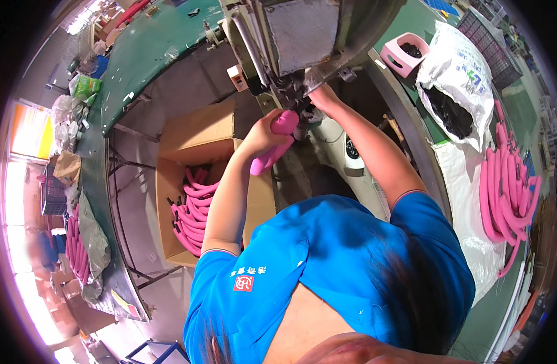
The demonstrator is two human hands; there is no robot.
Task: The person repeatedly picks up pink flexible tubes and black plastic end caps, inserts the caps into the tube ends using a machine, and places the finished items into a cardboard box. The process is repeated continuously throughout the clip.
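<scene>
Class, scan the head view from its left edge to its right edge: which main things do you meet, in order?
Pink tubes by the green bench → cardboard box of pink tubes → left hand gripping a pink tube → right hand → white sack → pile of pink tubes.

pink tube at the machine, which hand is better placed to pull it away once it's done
Left, probably. The left hand already wraps the pink tube and sits above the cardboard box of finished tubes. The right hand is up at the machine.

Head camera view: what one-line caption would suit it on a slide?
Left hand grips a pink foam tube at a metal machine; right hand reaches beneath it.
</scene>
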